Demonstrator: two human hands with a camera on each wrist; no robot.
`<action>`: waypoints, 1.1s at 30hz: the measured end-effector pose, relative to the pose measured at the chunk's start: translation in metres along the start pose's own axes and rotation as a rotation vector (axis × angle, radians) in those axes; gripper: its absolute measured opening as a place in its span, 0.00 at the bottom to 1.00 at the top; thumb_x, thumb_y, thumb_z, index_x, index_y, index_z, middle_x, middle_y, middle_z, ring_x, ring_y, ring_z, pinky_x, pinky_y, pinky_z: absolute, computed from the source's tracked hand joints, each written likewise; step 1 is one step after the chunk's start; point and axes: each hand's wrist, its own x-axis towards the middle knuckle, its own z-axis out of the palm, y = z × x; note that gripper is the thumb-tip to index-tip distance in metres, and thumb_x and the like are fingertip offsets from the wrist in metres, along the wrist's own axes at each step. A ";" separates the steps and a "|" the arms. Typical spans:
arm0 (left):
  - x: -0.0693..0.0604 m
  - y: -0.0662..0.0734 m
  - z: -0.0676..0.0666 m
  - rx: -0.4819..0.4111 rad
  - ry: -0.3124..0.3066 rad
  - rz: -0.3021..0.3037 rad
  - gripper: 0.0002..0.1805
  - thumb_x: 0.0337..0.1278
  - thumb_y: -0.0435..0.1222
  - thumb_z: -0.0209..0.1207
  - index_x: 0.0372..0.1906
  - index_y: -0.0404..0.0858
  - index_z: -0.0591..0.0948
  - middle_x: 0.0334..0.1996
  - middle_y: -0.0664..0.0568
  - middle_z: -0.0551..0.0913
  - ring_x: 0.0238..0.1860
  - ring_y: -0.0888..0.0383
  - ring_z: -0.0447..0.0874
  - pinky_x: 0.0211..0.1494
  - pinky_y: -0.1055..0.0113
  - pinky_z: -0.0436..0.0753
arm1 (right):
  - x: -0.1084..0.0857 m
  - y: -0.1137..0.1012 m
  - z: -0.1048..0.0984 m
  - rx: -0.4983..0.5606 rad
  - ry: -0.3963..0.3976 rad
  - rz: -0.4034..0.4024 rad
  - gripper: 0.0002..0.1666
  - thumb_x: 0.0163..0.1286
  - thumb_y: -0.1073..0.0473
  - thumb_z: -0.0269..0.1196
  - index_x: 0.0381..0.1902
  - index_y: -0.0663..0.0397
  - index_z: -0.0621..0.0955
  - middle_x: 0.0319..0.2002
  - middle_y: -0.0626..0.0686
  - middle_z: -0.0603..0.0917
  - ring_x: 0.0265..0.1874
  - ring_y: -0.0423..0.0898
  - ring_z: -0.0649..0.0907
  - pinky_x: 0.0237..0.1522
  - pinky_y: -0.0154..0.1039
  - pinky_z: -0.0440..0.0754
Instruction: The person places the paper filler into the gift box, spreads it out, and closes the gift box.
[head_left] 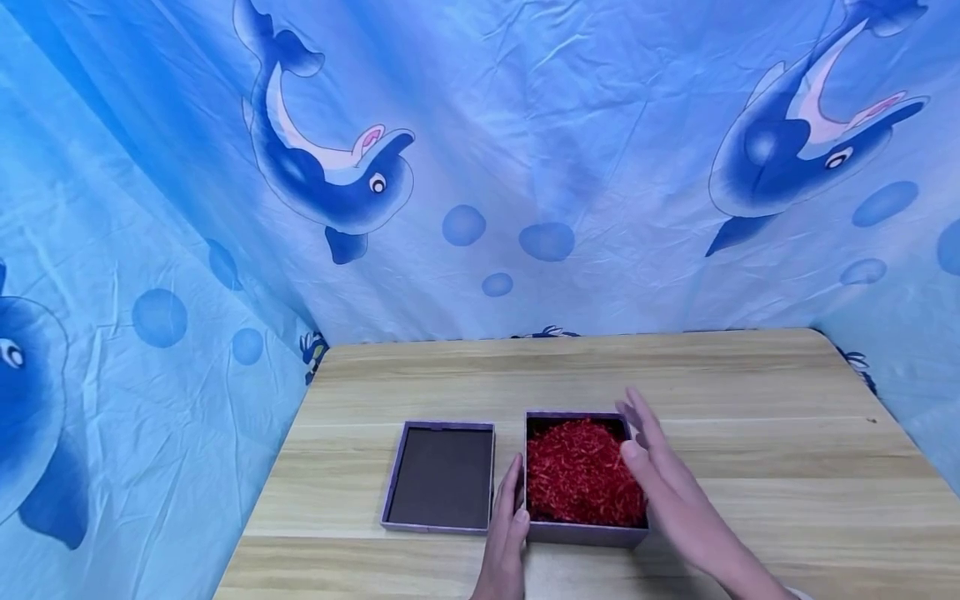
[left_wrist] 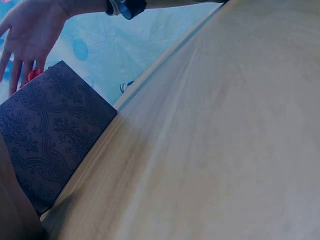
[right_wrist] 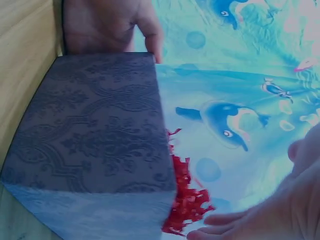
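Saw at far left, beyond the left edge of the table (head_left: 750, 500), blue dolphin-print cloth (head_left: 150, 250). Found next, nearer the table's left edge than its right, a shallow lid (head_left: 438, 479) lying hollow side up, dark inside. Noted just right of the lid the left hand (head_left: 504, 537), with fingers nearly straight along the left outer wall of the box (head_left: 577, 534), curled round nothing; could not tell how firmly pressed there. Found the box about midway between the table's left and right edges, well short of the far edge, upright, uncovered and filled with red shreds (head_left: 577, 475) heaped about to the rim. Judged the box light and stiff, likely card, perhaps prone to denting under a hard squeeze; judged the shreds soft, springy and apt to spill on tilting. Thought best to take hold low on the opposite patterned outer walls, with palms flat, clear of the shreds. Saw last, at the box's right rim, the right hand (head_left: 667, 487), with fingers extended, holding nothing visible; could not tell touching from hovering just beside.
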 end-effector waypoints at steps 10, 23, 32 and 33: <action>0.000 0.000 0.000 0.013 0.010 0.006 0.35 0.87 0.42 0.38 0.92 0.52 0.54 0.90 0.50 0.54 0.89 0.51 0.49 0.87 0.50 0.47 | -0.014 0.007 -0.017 0.320 -0.084 0.114 0.38 0.95 0.50 0.33 0.93 0.44 0.36 0.90 0.68 0.44 0.85 0.72 0.54 0.71 0.32 0.72; 0.001 0.000 0.001 0.001 0.017 0.032 0.35 0.87 0.42 0.40 0.92 0.48 0.55 0.90 0.46 0.55 0.88 0.53 0.50 0.86 0.60 0.48 | 0.026 0.004 0.020 0.461 -0.201 0.402 0.50 0.93 0.38 0.39 0.90 0.56 0.29 0.87 0.77 0.38 0.85 0.78 0.42 0.82 0.73 0.43; 0.002 0.001 -0.001 -0.030 -0.005 0.039 0.35 0.87 0.42 0.39 0.92 0.48 0.54 0.90 0.46 0.54 0.87 0.49 0.53 0.84 0.64 0.54 | 0.035 0.017 0.029 0.395 -0.234 0.435 0.51 0.92 0.32 0.35 0.90 0.51 0.26 0.87 0.75 0.31 0.85 0.78 0.39 0.80 0.77 0.40; 0.002 0.001 -0.001 -0.030 -0.003 0.039 0.35 0.87 0.41 0.39 0.92 0.48 0.54 0.90 0.45 0.54 0.87 0.50 0.54 0.84 0.64 0.54 | 0.035 0.017 0.028 0.392 -0.234 0.433 0.51 0.92 0.32 0.34 0.90 0.50 0.26 0.87 0.75 0.31 0.85 0.79 0.39 0.80 0.77 0.40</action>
